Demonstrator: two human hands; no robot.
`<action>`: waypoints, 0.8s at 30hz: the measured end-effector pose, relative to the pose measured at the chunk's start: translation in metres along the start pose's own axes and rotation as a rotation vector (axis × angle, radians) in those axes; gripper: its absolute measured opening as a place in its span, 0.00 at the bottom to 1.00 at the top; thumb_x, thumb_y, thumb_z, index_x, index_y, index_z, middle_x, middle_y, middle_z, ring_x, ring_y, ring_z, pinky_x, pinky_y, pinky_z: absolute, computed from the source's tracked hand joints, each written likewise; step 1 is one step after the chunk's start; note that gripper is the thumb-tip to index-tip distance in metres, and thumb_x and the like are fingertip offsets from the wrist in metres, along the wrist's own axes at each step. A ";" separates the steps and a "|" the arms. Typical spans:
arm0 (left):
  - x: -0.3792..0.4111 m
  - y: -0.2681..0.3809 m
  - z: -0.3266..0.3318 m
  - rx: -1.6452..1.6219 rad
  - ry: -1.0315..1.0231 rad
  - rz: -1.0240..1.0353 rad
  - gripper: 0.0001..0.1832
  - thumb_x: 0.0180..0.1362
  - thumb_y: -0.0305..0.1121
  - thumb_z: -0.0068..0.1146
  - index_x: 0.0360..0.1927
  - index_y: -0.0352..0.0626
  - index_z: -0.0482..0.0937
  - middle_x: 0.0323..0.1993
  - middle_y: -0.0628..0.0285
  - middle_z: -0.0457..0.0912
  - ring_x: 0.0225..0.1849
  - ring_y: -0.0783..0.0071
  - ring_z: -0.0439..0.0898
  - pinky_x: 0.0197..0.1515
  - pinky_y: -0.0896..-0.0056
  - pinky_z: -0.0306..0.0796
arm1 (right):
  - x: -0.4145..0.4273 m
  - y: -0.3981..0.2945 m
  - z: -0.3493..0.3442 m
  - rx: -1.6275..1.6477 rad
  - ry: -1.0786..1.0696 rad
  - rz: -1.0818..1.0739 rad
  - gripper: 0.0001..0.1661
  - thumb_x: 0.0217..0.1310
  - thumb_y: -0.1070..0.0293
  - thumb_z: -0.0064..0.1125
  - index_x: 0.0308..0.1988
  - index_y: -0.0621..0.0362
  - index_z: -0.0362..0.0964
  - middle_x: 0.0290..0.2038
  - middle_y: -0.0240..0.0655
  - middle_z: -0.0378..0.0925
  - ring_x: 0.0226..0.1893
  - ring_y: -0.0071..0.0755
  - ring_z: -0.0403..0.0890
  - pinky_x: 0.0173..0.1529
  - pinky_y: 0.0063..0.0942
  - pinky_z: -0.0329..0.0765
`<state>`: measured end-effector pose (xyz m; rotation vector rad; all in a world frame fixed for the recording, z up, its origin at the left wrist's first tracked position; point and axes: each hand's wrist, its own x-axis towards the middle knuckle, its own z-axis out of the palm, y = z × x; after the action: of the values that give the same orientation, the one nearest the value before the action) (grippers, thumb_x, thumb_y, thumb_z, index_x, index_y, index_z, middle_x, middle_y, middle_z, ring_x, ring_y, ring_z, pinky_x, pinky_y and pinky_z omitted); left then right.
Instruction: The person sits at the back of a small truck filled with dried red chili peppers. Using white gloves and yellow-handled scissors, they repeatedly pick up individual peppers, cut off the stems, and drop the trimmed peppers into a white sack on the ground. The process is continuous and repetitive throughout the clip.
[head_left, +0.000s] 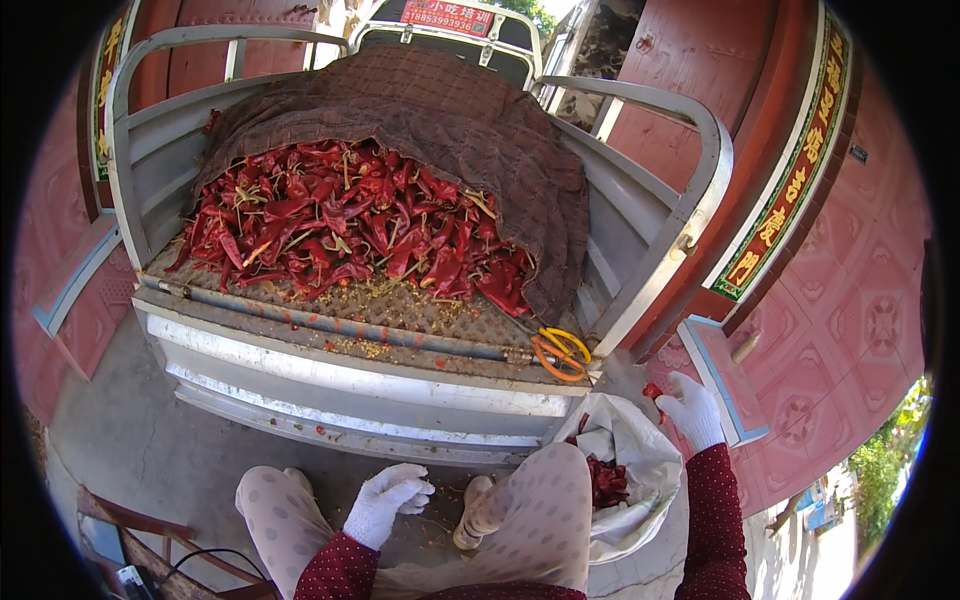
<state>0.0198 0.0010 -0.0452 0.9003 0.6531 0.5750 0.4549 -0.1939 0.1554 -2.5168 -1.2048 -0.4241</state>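
Note:
My right hand (691, 412), in a white knit glove, pinches a red dried chili pepper (652, 391) beside the upper right rim of a white woven sack (646, 480). Inside the sack lie dark red peppers (607, 482), partly hidden by my knee. My left hand (388, 499), also gloved, hovers between my knees with its fingers loosely curled. Nothing shows in it. In front, a large heap of dried red chili peppers (352, 217) spreads over a metal cargo bed (442, 319). Scissors (559, 352) with orange and yellow handles rest at the bed's right rear corner.
A brown cloth (420, 97) covers the back of the heap. Metal side rails (709, 172) flank the bed, and its lowered tailgate (360, 382) hangs before my knees. A wooden stool or chair frame (172, 540) with a black cable stands at lower left. Loose seeds (367, 347) litter the bed's edge.

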 end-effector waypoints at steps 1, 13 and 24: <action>0.002 -0.003 0.000 -0.015 -0.013 -0.005 0.17 0.67 0.34 0.56 0.54 0.34 0.78 0.39 0.56 0.87 0.38 0.72 0.85 0.43 0.71 0.80 | -0.004 0.006 0.003 0.010 0.032 -0.007 0.27 0.56 0.61 0.66 0.54 0.63 0.78 0.41 0.45 0.86 0.43 0.43 0.88 0.50 0.36 0.82; 0.006 -0.014 -0.014 -0.074 0.049 -0.001 0.17 0.69 0.36 0.56 0.54 0.36 0.79 0.40 0.54 0.88 0.36 0.70 0.86 0.42 0.69 0.81 | 0.106 -0.239 0.101 -0.083 -0.015 -0.402 0.31 0.62 0.53 0.61 0.62 0.52 0.69 0.39 0.46 0.84 0.37 0.52 0.86 0.41 0.47 0.82; 0.002 -0.008 -0.015 -0.280 -0.101 0.083 0.25 0.70 0.41 0.56 0.63 0.36 0.73 0.53 0.51 0.83 0.50 0.66 0.83 0.55 0.63 0.77 | 0.018 -0.242 0.088 1.333 -0.265 -0.002 0.14 0.68 0.72 0.60 0.52 0.61 0.77 0.32 0.29 0.81 0.24 0.16 0.76 0.28 0.18 0.73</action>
<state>0.0120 0.0063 -0.0599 0.6905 0.4328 0.6721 0.2862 -0.0019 0.1204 -1.3936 -1.0133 0.5806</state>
